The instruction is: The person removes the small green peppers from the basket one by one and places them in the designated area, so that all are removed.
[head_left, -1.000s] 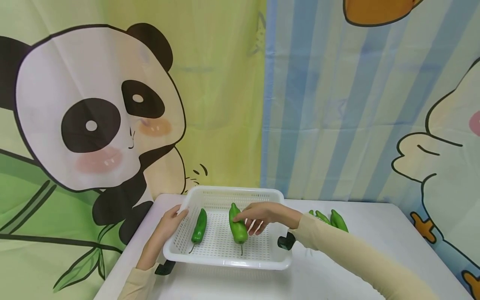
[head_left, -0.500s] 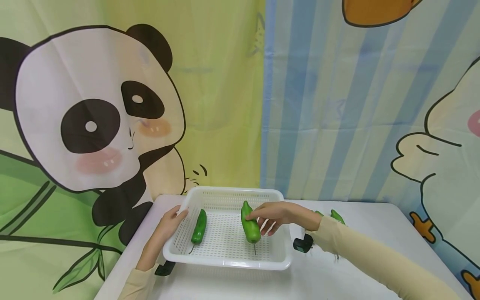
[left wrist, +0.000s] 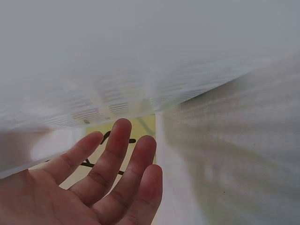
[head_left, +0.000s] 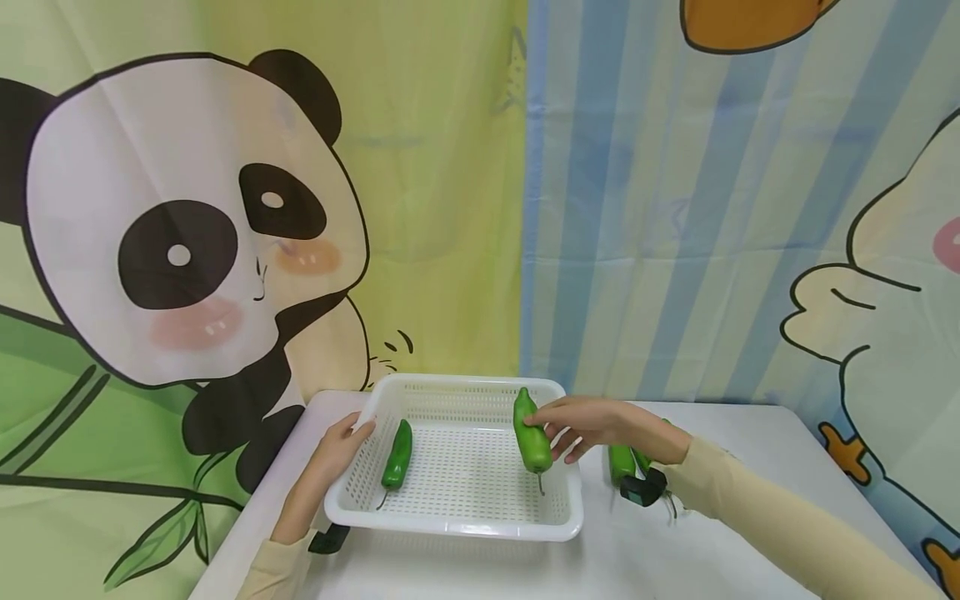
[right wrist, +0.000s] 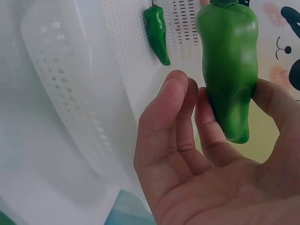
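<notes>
In the head view, my right hand (head_left: 592,421) pinches a plump green pepper (head_left: 531,437) between thumb and fingers, above the right part of a white plastic basket (head_left: 453,528). The right wrist view shows this pepper (right wrist: 229,61) with its stem end away from the palm. My left hand (head_left: 333,458) holds the basket's left rim, thumb over the edge. Its four fingers (left wrist: 115,152) extend loosely outside the basket wall, and the thumb is hidden in the left wrist view. A slimmer green pepper (head_left: 399,457) lies on the left of the basket floor.
Several more green peppers (head_left: 620,464) lie on the white table (head_left: 720,483) right of the basket, partly hidden by the right wrist and its black camera (head_left: 643,487). A patterned curtain (head_left: 450,208) with cartoon animals hangs behind the table.
My right hand has moved rightwards and slightly up with the plump pepper, from the middle of the basket to its right side. The left hand, basket and slim pepper stay in place.
</notes>
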`<state>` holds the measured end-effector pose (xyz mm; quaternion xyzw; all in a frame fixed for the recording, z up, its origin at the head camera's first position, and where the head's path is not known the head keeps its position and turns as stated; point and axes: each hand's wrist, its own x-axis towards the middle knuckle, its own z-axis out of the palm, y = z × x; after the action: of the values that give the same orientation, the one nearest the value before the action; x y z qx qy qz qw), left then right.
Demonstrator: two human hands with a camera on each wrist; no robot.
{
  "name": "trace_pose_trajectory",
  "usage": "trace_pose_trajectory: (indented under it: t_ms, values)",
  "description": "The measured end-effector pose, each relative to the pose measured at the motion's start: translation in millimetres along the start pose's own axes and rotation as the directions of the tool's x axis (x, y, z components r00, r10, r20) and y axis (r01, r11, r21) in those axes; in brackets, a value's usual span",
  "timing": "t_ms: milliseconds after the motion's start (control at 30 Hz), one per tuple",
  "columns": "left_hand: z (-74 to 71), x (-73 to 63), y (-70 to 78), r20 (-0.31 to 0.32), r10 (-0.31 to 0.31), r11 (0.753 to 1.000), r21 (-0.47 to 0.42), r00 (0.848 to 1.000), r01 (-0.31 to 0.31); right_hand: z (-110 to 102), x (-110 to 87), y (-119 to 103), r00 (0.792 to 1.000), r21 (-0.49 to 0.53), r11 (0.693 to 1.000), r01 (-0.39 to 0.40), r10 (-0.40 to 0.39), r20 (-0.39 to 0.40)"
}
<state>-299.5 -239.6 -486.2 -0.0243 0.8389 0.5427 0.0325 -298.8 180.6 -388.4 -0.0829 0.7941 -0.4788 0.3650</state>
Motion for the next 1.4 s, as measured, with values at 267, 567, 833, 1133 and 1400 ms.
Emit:
trace_pose_trajectory:
  t_ms: [267, 567, 833, 1133, 1400]
  values:
    - [0.6, -0.6, 0.8, -0.004, 0.006, 1.000, 0.001, 1.000, -0.006, -14, -14.0, 11, 1.000, 0.036, 0.999, 0.010, -0.010, -0.002]
    - [2.7, 0.0, 0.6, -0.007, -0.002, 1.000, 0.002, 1.000, 0.002, -28, -32.6, 28, 1.000, 0.030, 1.000, -0.008, 0.009, -0.029]
    - [0.9, -1.0, 1.8, -0.005, -0.006, 1.000, 0.005, 1.000, 0.006, -44, -46.5, 50, 0.998, 0.054, 0.999, -0.005, 0.008, -0.058]
    - [1.2, -1.3, 3.1, -0.005, -0.017, 1.000, 0.004, 1.000, 0.017, -65, -62.2, 83, 0.994, 0.050, 0.998, -0.042, 0.046, -0.096]
    - [0.5, -1.5, 2.8, -0.008, -0.010, 1.000, 0.009, 1.000, 0.010, -88, -75.5, 100, 0.993, 0.037, 0.998, -0.054, 0.058, -0.102]
